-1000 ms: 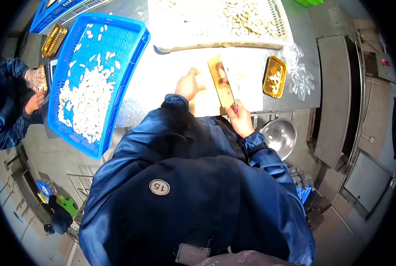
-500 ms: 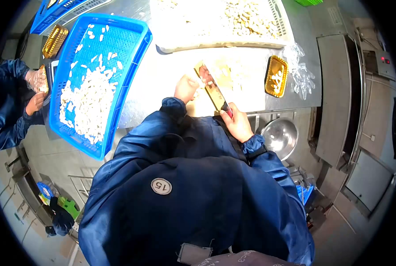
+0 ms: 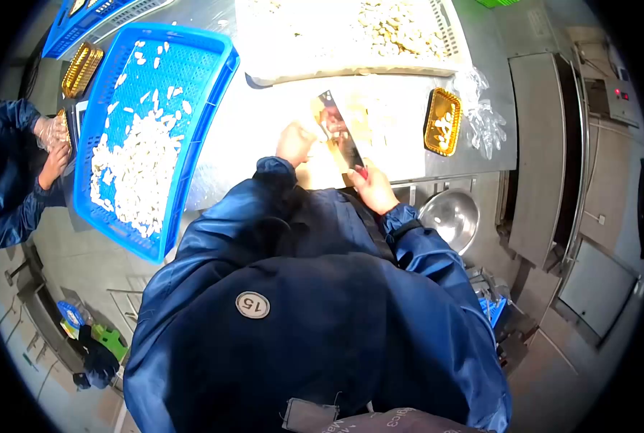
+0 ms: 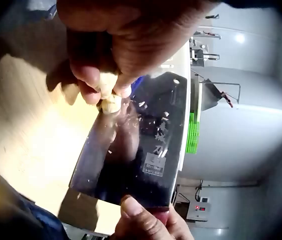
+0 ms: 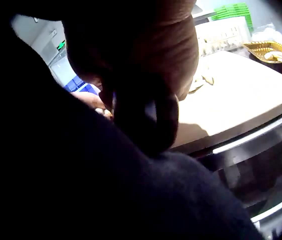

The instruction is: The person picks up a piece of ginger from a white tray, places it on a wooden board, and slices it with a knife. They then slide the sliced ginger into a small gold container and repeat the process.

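My left hand (image 3: 295,143) pinches a small pale, mushroom-like piece (image 4: 111,102) between thumb and fingers over the wooden cutting board (image 5: 251,90). Right up against that piece is the broad blade of a cleaver (image 4: 146,145), with characters etched on its dark face and small crumbs stuck to it. My right hand (image 3: 374,190) grips the cleaver's red handle, its thumb near the heel of the blade. Cut pale bits (image 5: 203,82) lie on the board. In the right wrist view the hand's own shadowed shape hides the blade.
To the left stands a blue crate (image 3: 226,65) of white slices. A white crate (image 3: 351,71) with uncut pieces is beyond the board. A gold tray (image 3: 444,94) holding slices sits right, beside clear plastic (image 3: 486,119). Another person's hands (image 3: 55,155) work at far left.
The cleaver has swung its tip leftward to the left hand, and the right hand has shifted left with it. The left hand has moved slightly left and its fingers have drawn in.
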Available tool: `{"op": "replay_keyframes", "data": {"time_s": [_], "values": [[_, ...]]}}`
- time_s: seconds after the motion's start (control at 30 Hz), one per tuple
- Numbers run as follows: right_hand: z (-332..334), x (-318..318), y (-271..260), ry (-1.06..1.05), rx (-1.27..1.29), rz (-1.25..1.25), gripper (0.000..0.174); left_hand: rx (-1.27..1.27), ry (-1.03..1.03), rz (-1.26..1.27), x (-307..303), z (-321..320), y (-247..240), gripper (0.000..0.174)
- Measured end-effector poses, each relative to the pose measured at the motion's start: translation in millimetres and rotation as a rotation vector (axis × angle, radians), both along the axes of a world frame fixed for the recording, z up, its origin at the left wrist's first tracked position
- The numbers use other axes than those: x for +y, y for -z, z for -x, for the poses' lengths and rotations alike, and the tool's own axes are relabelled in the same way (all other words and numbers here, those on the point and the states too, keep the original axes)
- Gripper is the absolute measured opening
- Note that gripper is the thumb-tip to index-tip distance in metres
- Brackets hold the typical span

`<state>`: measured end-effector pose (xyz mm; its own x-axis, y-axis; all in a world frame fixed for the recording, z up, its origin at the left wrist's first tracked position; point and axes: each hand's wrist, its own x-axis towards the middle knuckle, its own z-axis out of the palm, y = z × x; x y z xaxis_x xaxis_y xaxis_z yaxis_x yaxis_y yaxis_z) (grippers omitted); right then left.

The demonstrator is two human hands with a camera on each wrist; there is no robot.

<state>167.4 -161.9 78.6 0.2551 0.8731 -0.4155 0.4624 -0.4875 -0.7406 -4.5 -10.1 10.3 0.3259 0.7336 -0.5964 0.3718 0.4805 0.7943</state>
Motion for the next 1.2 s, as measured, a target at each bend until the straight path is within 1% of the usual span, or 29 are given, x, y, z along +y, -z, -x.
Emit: {"op": "replay_keyframes", "data": {"time_s": [0.03,0.07,0.13,0.17,0.27,0.33,0.43,0.47,0.57,0.6,0.67,0.73,0.83,0.87,0.97,1.0,1.13,1.2], "values": [[-2.5,0.5,0.6,0.04,0.009,-0.003,0.027,-0.011,-0.002,-0.007,1.4,-0.3,0.2,0.018],[-2.1,-3.7,-0.1,0.134,0.016,-0.016,0.028,-0.006,-0.001,-0.006,1.7,0.8,0.9,0.019],[-2.1,-4.8,-10.7,0.161,0.008,-0.035,0.026,0.011,0.004,0.001,0.2,4.5,-13.7,0.021],[-3.6,-6.2,-19.4,0.164,-0.016,-0.044,0.025,0.019,0.017,-0.006,-1.1,4.3,-12.9,0.021],[2.5,0.9,-41.2,0.054,-0.11,0.049,0.025,0.077,0.085,-0.056,-1.3,-1.3,-14.0,0.022],[7.4,4.3,-40.5,-0.038,-0.163,0.028,0.025,0.17,0.168,-0.116,1.0,-9.7,-19.9,0.023],[15.2,9.1,-41.7,-0.1,-0.197,0.037,0.025,0.147,0.189,-0.188,1.0,-13.3,-16.8,0.024],[16.0,10.0,-41.4,-0.116,-0.211,0.041,0.025,0.188,0.173,-0.091,1.4,-17.0,-16.3,0.023],[16.7,9.0,-40.6,-0.149,-0.199,0.029,0.025,0.137,0.153,-0.05,2.2,-16.1,-17.4,0.021],[20.3,8.3,-39.3,-0.135,-0.213,-0.007,0.025,0.128,0.155,-0.042,2.3,-16.0,-18.7,0.02],[22.1,6.2,-21.4,-0.148,-0.228,0.014,0.025,0.11,0.156,-0.03,2.8,-16.2,-22.1,0.019],[22.2,10.4,-14.0,-0.165,-0.258,0.046,0.025,0.076,0.152,-0.025,2.2,-13.5,-17.5,0.022],[6.4,13.7,-15.9,-0.105,-0.082,-0.052,0.026,0.045,0.153,-0.025,4.7,-11.7,-14.0,0.027],[2.4,11.7,-19.5,-0.057,-0.072,-0.03,0.025,0.053,0.161,-0.025,6.0,-11.6,-12.3,0.027],[-4.4,7.5,-31.4,0.036,-0.142,-0.002,0.024,0.104,0.157,-0.009,3.6,-9.6,-5.3,0.024],[-8.7,7.7,-31.7,0.01,-0.203,-0.03,0.023,0.102,0.154,-0.012,3.5,-10.4,-6.2,0.022],[-19.4,11.7,-27.6,-0.055,-0.225,-0.003,0.023,0.07,0.138,0.017,5.3,-12.1,-11.9,0.022],[-17.0,13.6,-27.6,-0.035,-0.232,-0.01,0.023,0.071,0.141,0.023,6.4,-12.5,-12.4,0.022]]}}
